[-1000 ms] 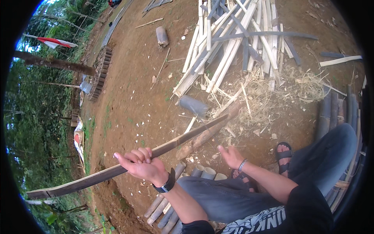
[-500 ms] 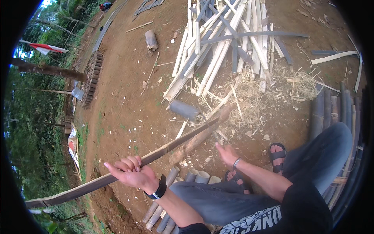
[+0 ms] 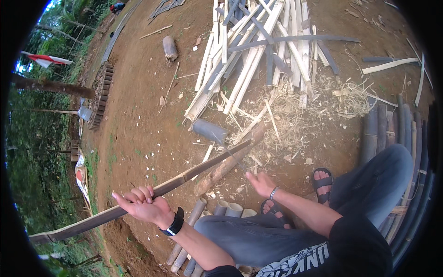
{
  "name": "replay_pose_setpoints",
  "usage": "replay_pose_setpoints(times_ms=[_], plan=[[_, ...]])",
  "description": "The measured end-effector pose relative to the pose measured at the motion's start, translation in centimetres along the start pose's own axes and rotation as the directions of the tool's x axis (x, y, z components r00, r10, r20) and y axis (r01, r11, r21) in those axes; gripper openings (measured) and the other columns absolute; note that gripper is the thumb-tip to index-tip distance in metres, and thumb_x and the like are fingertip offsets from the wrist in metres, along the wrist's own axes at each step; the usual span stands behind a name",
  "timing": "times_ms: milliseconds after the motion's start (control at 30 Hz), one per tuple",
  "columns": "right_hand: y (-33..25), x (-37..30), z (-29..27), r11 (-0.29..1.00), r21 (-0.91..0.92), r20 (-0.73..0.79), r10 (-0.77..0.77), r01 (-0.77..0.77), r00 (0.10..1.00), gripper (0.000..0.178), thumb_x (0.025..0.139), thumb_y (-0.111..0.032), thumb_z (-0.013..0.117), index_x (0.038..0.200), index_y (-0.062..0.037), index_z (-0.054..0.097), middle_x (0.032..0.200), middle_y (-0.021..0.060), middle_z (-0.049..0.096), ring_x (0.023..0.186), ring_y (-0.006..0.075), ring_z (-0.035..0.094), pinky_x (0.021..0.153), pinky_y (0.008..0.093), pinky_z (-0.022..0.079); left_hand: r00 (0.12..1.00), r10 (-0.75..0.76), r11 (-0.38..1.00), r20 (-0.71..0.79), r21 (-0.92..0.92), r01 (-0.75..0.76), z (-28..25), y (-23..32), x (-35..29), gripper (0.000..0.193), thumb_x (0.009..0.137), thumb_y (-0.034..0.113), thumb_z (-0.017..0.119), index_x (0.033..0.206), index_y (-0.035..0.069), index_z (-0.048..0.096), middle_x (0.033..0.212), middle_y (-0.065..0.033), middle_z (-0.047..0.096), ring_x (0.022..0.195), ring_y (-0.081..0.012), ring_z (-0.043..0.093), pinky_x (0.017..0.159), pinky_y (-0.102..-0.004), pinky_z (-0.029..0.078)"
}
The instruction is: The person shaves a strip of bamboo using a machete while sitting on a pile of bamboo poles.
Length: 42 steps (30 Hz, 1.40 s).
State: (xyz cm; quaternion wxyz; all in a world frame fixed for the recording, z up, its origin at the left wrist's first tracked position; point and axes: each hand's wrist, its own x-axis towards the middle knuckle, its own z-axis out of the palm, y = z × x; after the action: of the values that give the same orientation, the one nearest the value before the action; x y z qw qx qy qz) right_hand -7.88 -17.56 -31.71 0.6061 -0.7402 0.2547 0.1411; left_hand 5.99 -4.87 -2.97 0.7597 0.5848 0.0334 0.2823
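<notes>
A long, dark split bamboo strip (image 3: pixel 184 177) slants across the view from the lower left up to the middle. My left hand (image 3: pixel 145 206) is closed round it from below, fingers curled over its upper edge and thumb stretched out. On the right, my right hand (image 3: pixel 261 184) is closed on a knife (image 3: pixel 235 159), whose thin grey blade points up and left, near the strip's far end. The knife's handle is hidden in my fist. Beneath the strip's far end, a round wooden log (image 3: pixel 230 163) lies on the ground.
Pale and dark bamboo strips (image 3: pixel 258 51) lie piled at the far side, with curly shavings (image 3: pixel 295 117) in front. A short bamboo tube (image 3: pixel 210 130) rests beside them. Cut bamboo pieces (image 3: pixel 221 207) lie by my leg; a bamboo pole platform (image 3: pixel 383 127) is at the right.
The view has shifted slightly, so the ground things sit a little further left. Both hands keep their grip, and the strip and the knife hold nearly the same pose.
</notes>
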Motion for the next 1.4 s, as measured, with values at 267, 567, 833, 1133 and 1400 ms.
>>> replay_pose_setpoints(times_ms=[267, 567, 833, 1133, 1400], plan=[[3.5, 2.6, -0.8, 0.936, 0.220, 0.039, 0.275, -0.277, 0.961, 0.082, 0.089, -0.067, 0.038, 0.050, 0.0047, 0.049, 0.048, 0.0156, 0.052, 0.045, 0.0284, 0.056, 0.048, 0.0447, 0.044, 1.000, -0.010, 1.000, -0.019, -0.006, 0.010, -0.5, -0.3, 0.4, 0.056, 0.098, 0.045, 0.043, 0.055, 0.018, 0.019, 0.047, 0.0045, 0.017, 0.042, -0.0082, 0.016, 0.044, -0.0254, 0.019], [3.9, 2.7, -0.9, 0.900, 0.283, 0.074, 0.325, -0.332, 0.943, 0.081, 0.087, -0.069, 0.039, 0.049, 0.0021, 0.051, 0.047, 0.0169, 0.053, 0.045, 0.0282, 0.058, 0.051, 0.0419, 0.048, 0.999, -0.006, 1.000, -0.044, -0.004, 0.006, -0.5, 0.0, 0.4, 0.055, 0.097, 0.046, 0.045, 0.056, 0.018, 0.020, 0.048, 0.0042, 0.018, 0.042, -0.0085, 0.018, 0.044, -0.0253, 0.020], [4.6, 4.0, -5.9, 0.952, -0.183, -0.158, 0.219, -0.246, 0.963, 0.073, 0.084, -0.063, 0.048, 0.075, 0.0075, 0.066, 0.074, 0.0263, 0.064, 0.077, 0.0377, 0.066, 0.075, 0.0448, 0.050, 0.995, -0.052, 0.999, -0.087, -0.013, 0.051, -0.5, 0.5, 0.0, 0.050, 0.096, 0.044, 0.046, 0.060, 0.017, 0.027, 0.050, 0.0035, 0.024, 0.043, -0.0094, 0.023, 0.044, -0.0260, 0.025], [-14.3, -10.0, -24.9, 0.492, -0.862, -0.086, -0.387, 0.127, 0.918, 0.047, 0.078, -0.045, 0.063, 0.076, 0.0018, 0.068, 0.070, 0.0233, 0.065, 0.066, 0.0361, 0.066, 0.066, 0.0430, 0.054, 0.964, 0.043, 0.981, 0.261, -0.193, 0.009, -0.7, 0.4, 1.2, 0.048, 0.095, 0.052, 0.043, 0.084, 0.007, 0.051, 0.071, -0.0036, 0.048, 0.066, -0.0142, 0.048, 0.064, -0.0320, 0.043], [-10.6, -14.0, -27.0, 0.582, -0.813, -0.370, -0.562, 0.036, 0.740, 0.042, 0.078, -0.039, 0.067, 0.072, 0.0017, 0.064, 0.068, 0.0236, 0.063, 0.068, 0.0392, 0.064, 0.065, 0.0464, 0.052, 0.957, 0.133, 0.943, 0.256, -0.329, -0.043, 0.0, -0.3, 1.3, 0.039, 0.094, 0.044, 0.054, 0.080, 0.008, 0.051, 0.065, -0.0032, 0.051, 0.055, -0.0124, 0.050, 0.049, -0.0261, 0.041]])
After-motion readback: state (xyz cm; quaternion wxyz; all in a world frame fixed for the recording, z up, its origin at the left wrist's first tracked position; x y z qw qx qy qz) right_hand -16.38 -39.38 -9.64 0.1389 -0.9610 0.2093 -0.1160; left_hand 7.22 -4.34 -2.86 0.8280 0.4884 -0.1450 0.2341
